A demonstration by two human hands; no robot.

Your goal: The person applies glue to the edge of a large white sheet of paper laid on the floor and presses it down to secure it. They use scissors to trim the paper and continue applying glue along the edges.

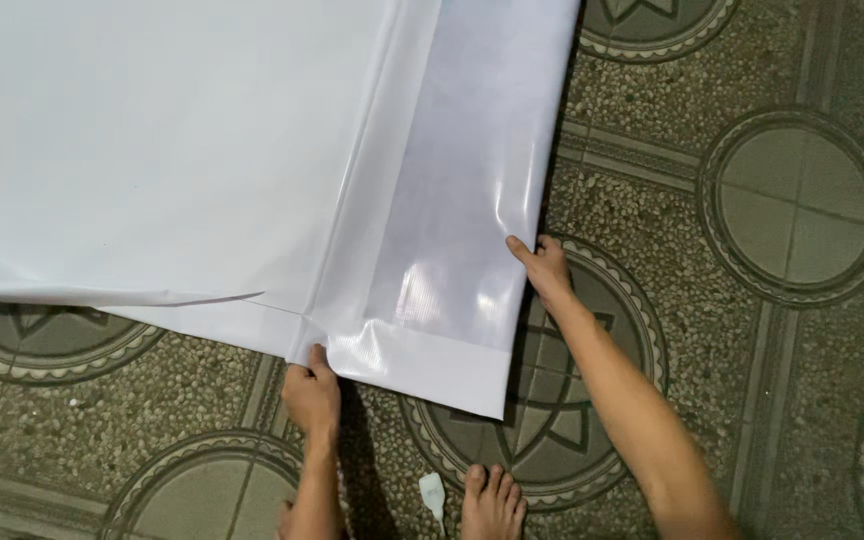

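Large white glossy sheet (202,150) spread on the patterned pebble floor (752,400), its right edge folded over into a shiny band. Left hand (312,395) pinches the near edge at the fold line. Right hand (544,268) grips the sheet's right edge, thumb on top. Bare foot (493,503) and small white tube (433,494) just below.

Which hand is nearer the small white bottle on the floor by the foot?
Left. The left hand grips the white sheet's bottom edge just up-left of the small white bottle; the right hand holds the side edge, farther up.
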